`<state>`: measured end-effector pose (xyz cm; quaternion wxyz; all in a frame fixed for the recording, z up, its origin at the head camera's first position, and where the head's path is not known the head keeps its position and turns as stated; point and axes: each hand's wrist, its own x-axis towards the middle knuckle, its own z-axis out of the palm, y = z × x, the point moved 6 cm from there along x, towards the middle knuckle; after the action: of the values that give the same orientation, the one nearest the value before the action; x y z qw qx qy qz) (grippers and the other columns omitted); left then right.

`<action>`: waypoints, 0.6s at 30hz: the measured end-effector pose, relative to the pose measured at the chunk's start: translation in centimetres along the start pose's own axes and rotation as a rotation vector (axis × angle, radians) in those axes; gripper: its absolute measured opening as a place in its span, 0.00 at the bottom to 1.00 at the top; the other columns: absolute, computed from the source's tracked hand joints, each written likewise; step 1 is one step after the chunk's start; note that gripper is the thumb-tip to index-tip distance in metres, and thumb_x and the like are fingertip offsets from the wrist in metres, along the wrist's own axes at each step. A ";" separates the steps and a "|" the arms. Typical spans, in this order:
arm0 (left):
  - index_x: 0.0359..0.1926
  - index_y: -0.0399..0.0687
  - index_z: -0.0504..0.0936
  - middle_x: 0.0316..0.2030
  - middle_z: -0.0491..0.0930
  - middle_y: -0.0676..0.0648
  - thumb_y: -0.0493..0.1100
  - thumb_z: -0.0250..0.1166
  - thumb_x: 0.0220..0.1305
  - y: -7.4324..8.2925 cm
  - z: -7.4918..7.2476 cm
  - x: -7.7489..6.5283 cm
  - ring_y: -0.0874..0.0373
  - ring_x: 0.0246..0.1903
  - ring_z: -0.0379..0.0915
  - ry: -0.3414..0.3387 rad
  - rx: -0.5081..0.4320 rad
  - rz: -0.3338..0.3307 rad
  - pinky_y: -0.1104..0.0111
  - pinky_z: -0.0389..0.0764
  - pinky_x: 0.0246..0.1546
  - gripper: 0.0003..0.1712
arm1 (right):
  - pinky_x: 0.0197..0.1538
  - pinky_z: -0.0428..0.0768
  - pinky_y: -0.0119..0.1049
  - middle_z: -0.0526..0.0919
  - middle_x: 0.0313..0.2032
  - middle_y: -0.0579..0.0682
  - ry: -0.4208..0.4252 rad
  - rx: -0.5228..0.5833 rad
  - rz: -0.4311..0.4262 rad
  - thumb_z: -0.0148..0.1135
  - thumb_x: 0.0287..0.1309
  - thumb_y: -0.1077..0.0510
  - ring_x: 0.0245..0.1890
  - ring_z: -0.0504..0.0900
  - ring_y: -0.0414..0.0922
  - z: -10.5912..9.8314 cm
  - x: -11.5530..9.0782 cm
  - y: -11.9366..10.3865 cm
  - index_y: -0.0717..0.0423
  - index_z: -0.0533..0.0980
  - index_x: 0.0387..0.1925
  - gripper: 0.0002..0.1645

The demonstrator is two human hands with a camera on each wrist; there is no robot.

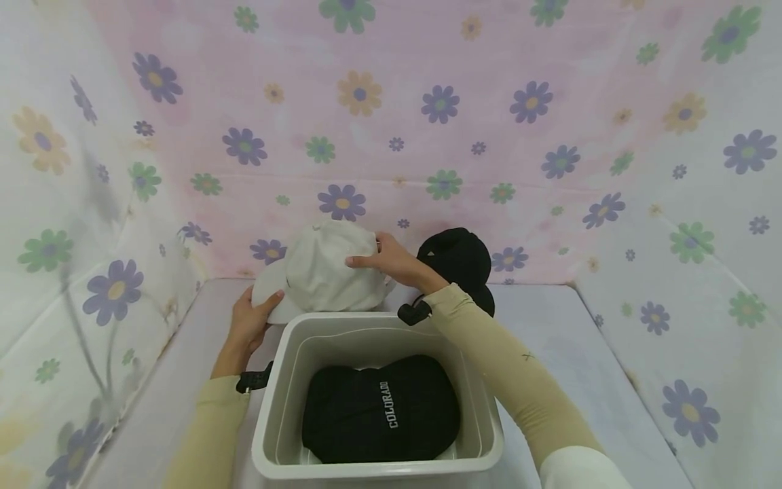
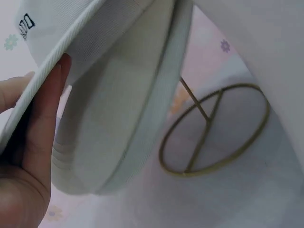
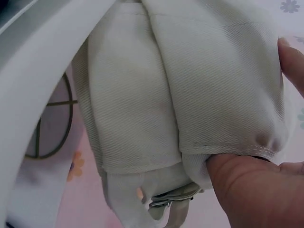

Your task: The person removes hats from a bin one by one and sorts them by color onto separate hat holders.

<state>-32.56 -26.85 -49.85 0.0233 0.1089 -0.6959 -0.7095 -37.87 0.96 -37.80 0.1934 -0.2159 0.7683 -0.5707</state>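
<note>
A white baseball cap (image 1: 332, 272) is held behind the grey bin (image 1: 375, 468), its brim towards the left. My left hand (image 1: 249, 322) pinches the brim between thumb and fingers; dark lettering shows on the cap front in the left wrist view. At the other end, my right hand (image 1: 397, 261) grips the back of the crown, with a digit tucked under the fabric edge. A strap with a metal buckle (image 3: 173, 197) hangs close by in the right wrist view. Inside the bin lies a black cap (image 1: 360, 414) lettered COLORADO.
A second black cap (image 1: 458, 255) is at the back, partly hidden by my right wrist. Below the white cap, a gold wire stand with a round base (image 2: 209, 122) rests on the pale table (image 1: 550, 360). Flower-patterned cloth (image 1: 397, 136) encloses the back and both sides.
</note>
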 end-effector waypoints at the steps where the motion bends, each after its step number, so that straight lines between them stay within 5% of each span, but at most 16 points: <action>1: 0.78 0.39 0.55 0.64 0.64 0.39 0.46 0.65 0.72 -0.2 0.1 0.0 0.71 0.40 0.77 -0.003 0.007 0.002 0.76 0.83 0.39 0.42 | 0.58 0.81 0.50 0.76 0.57 0.54 -0.002 -0.009 -0.004 0.71 0.63 0.54 0.54 0.80 0.50 0.0 -0.1 0.1 0.56 0.67 0.65 0.33; 10: 0.79 0.41 0.54 0.69 0.60 0.31 0.45 0.66 0.71 -2.2 0.6 -0.7 0.50 0.51 0.74 -0.005 0.114 0.019 0.69 0.85 0.38 0.43 | 0.56 0.81 0.45 0.74 0.59 0.51 -0.024 -0.225 -0.035 0.79 0.53 0.52 0.54 0.77 0.49 0.3 -1.0 0.7 0.52 0.59 0.71 0.50; 18: 0.78 0.38 0.54 0.69 0.60 0.30 0.50 0.63 0.73 -2.3 0.0 -0.4 0.61 0.45 0.76 0.017 0.020 -0.039 0.75 0.83 0.37 0.43 | 0.58 0.80 0.46 0.72 0.61 0.53 -0.021 -0.247 -0.047 0.78 0.54 0.52 0.57 0.76 0.49 0.6 -1.3 0.7 0.53 0.56 0.72 0.52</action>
<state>-31.85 -26.71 -52.03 0.0145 0.1287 -0.7003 -0.7020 -36.53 1.38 -38.59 0.1601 -0.2619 0.8255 -0.4736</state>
